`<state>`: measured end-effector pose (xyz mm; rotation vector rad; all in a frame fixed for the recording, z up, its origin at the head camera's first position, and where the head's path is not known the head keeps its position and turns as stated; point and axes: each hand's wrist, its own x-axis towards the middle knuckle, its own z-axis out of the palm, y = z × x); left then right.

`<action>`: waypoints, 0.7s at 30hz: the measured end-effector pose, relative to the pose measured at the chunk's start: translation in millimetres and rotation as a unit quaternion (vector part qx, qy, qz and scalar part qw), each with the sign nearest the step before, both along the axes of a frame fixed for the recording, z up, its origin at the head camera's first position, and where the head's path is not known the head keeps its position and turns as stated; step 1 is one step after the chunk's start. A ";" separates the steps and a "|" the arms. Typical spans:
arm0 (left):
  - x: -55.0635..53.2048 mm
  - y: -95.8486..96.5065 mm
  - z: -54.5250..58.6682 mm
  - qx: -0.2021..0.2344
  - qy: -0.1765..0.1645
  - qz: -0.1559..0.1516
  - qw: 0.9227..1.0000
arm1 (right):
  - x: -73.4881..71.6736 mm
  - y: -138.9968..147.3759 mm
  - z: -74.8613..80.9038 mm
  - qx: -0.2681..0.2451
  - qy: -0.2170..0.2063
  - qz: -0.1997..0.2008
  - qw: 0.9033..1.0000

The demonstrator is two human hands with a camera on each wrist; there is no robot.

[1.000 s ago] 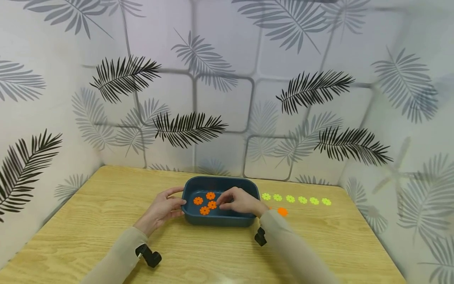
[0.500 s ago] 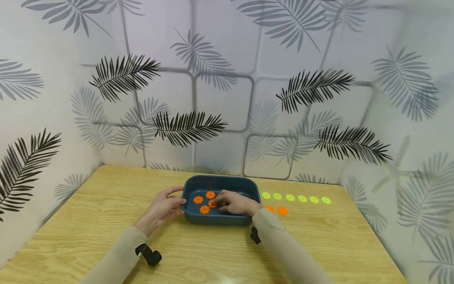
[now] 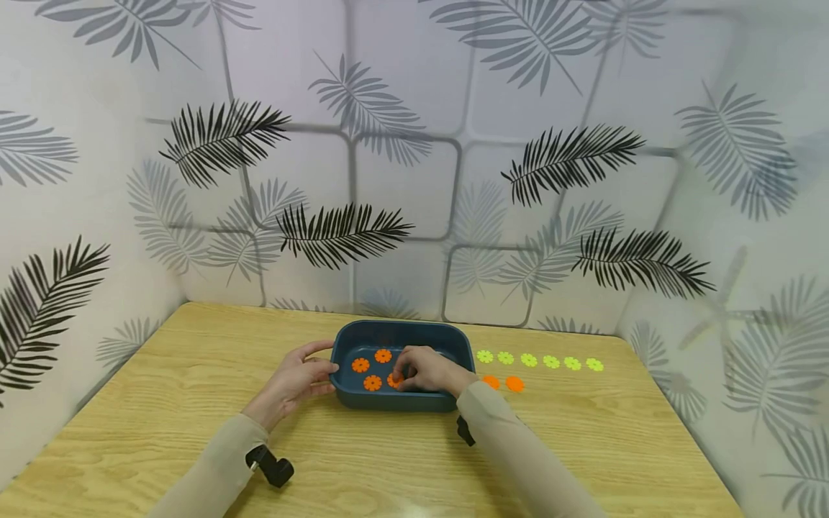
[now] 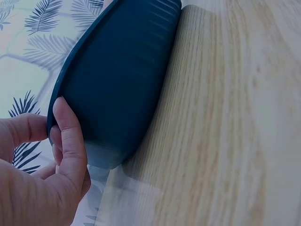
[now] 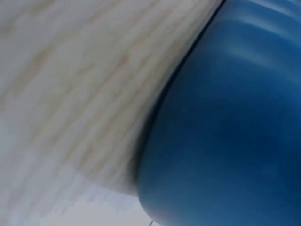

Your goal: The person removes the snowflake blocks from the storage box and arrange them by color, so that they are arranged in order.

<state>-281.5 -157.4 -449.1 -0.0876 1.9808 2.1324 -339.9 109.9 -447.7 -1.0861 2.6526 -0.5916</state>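
A dark blue plastic bin (image 3: pixel 401 403) stands on the table, with several orange notched discs (image 3: pixel 372 383) on its floor toward the left. At the bin's left end my left hand (image 3: pixel 298 378) pinches the rim, thumb on one side and fingers on the other, as the left wrist view shows on the bin wall (image 4: pixel 117 70). My right hand (image 3: pixel 424 370) reaches inside the bin over its right half. Its curled thumb and fingertips hold one orange disc (image 3: pixel 392 381), partly hidden behind them. The right wrist view shows only the bin's outer wall (image 5: pixel 225 122) and tabletop.
Right of the bin, yellow-green notched discs (image 3: pixel 529 360) lie in a row on the wooden table (image 3: pixel 350 467). In front of that row lie two orange discs (image 3: pixel 514 384), close to my right sleeve. A leaf-patterned wall (image 3: pixel 401 273) rises behind the table.
My right hand has lowered into the bin and taken hold of an orange disc, which has shifted slightly right and nearer. My left hand has stayed at the rim.
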 end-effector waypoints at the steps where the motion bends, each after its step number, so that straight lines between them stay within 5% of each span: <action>1: 0.2 0.0 0.1 0.000 0.000 0.000 1.000 | 0.5 0.0 -0.1 0.002 0.004 -0.003 1.000; 21: -0.3 0.0 -0.4 0.000 0.000 0.003 1.000 | -0.7 0.5 0.5 0.001 -0.018 -0.029 0.999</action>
